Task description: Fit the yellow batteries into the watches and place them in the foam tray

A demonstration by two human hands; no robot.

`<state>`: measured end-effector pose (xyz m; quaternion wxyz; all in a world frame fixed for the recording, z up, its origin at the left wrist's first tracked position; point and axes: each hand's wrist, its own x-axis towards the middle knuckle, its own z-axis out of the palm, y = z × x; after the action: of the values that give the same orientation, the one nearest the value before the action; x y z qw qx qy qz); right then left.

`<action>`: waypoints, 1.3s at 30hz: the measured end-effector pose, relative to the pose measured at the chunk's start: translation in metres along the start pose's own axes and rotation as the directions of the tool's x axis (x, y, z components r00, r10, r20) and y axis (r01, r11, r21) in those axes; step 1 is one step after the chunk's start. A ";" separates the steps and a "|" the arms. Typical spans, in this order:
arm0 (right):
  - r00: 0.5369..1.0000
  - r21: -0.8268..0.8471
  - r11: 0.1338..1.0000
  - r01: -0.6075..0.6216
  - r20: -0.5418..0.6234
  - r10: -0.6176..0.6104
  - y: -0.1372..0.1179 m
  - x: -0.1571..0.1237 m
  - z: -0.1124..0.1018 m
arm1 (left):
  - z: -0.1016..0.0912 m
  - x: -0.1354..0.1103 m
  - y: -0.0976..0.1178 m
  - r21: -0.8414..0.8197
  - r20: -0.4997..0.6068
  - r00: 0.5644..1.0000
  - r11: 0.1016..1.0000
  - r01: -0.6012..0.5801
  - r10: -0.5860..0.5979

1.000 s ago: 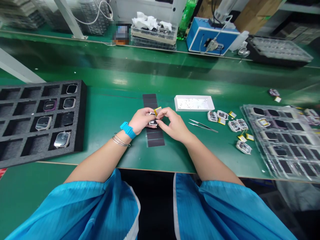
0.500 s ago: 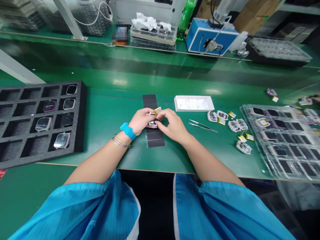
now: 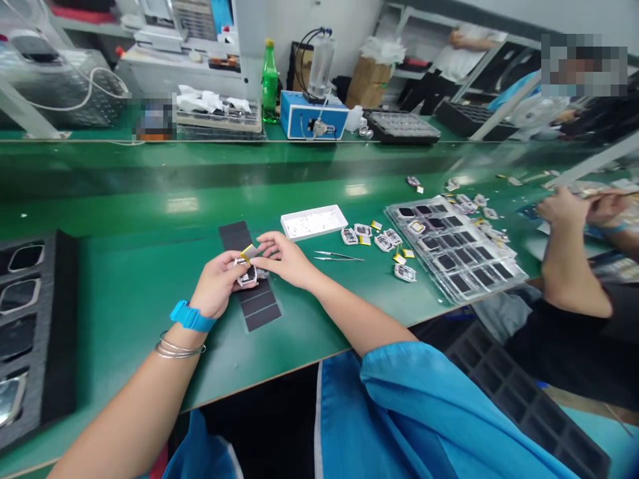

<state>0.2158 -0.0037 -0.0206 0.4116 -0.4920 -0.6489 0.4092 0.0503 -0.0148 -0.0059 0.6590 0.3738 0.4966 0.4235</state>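
My left hand (image 3: 217,281), wearing a blue wristband, grips a small white watch case (image 3: 246,275) between thumb and fingers. A silver battery with yellow edging (image 3: 249,252) stands up at the case's top edge. Just to the right, my right hand (image 3: 282,258) has its fingers spread apart, with the thumb close to the case; whether it touches cannot be made out. Beneath both hands lies a strip of black adhesive pieces (image 3: 261,311) on the green bench. Tweezers (image 3: 339,257) lie right of my right hand.
A shallow white tray (image 3: 284,227) with tiny dark bits sits behind the tweezers. Several watch cases (image 3: 405,273) with batteries lie to the right, beside stacked clear trays (image 3: 433,273). A black foam tray (image 3: 62,332) stands left. A co-worker's hand (image 3: 564,205) is at far right.
My view has swung to the right, bringing the co-worker into sight. The right hand's fingers have come off the battery and spread, while the left keeps its hold on the watch case.
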 end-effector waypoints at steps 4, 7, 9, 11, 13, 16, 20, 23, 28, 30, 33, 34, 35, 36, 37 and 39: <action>0.999 0.158 0.987 -0.025 0.026 0.022 0.006 0.002 0.003 | 0.000 0.000 0.001 -0.006 0.032 0.998 0.998 0.061 -0.061; 0.996 0.077 0.996 0.040 -0.078 -0.034 0.003 -0.001 0.004 | -0.001 0.000 0.003 -0.081 0.098 0.991 0.992 0.097 -0.089; 0.990 0.023 0.997 0.072 -0.120 -0.069 0.001 -0.002 0.003 | -0.002 0.000 0.004 -0.118 0.144 0.986 0.988 0.102 -0.085; 0.985 -0.010 0.994 0.106 -0.134 -0.107 0.001 -0.004 0.003 | -0.002 0.000 0.003 -0.109 0.161 0.984 0.989 0.095 -0.077; 0.981 -0.042 0.990 0.136 -0.135 -0.140 0.001 -0.004 0.005 | -0.002 0.001 0.001 -0.074 0.140 0.987 0.993 0.094 -0.084; 0.979 -0.088 0.985 0.149 -0.129 -0.160 0.002 -0.006 0.008 | -0.001 0.001 0.000 -0.032 0.087 0.990 0.993 0.115 -0.112; 0.979 -0.107 0.983 0.152 -0.121 -0.165 0.001 -0.009 0.011 | 0.000 0.000 0.002 -0.030 0.055 0.990 0.991 0.129 -0.128; 0.964 -0.183 0.959 0.214 -0.116 -0.237 -0.001 -0.010 0.012 | 0.001 0.000 0.003 -0.049 0.041 0.989 0.988 0.144 -0.142; 0.907 -0.481 0.795 0.369 -0.001 -0.421 0.004 -0.010 0.014 | -0.001 0.003 0.002 -0.207 0.085 0.980 0.959 0.193 -0.179; 0.891 -0.548 0.730 0.408 0.066 -0.449 0.007 -0.010 0.014 | -0.003 0.004 0.002 -0.277 0.103 0.975 0.936 0.219 -0.198; 0.896 -0.573 0.705 0.417 0.127 -0.426 0.008 -0.010 0.013 | -0.005 0.006 0.002 -0.317 0.083 0.978 0.925 0.210 -0.193; 0.901 -0.570 0.711 0.412 0.138 -0.412 0.008 -0.010 0.013 | -0.005 0.007 0.002 -0.316 0.075 0.980 0.928 0.198 -0.183; 0.906 -0.560 0.722 0.406 0.141 -0.400 0.007 -0.010 0.013 | -0.006 0.007 0.001 -0.312 0.070 0.983 0.932 0.186 -0.172; 0.910 -0.537 0.743 0.400 0.135 -0.392 0.007 -0.010 0.013 | -0.006 0.008 0.001 -0.308 0.068 0.985 0.936 0.173 -0.160; 0.914 -0.499 0.772 0.393 0.123 -0.386 0.007 -0.010 0.013 | -0.007 0.008 0.000 -0.303 0.070 0.987 0.939 0.160 -0.145; 0.928 -0.384 0.849 0.363 0.065 -0.367 0.008 -0.010 0.014 | -0.009 0.009 -0.001 -0.292 0.086 0.990 0.947 0.135 -0.114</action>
<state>0.2070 -0.0136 -0.0337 0.3790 -0.4340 -0.7964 0.1838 0.0434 -0.0058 -0.0123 0.7495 0.2526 0.4274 0.4379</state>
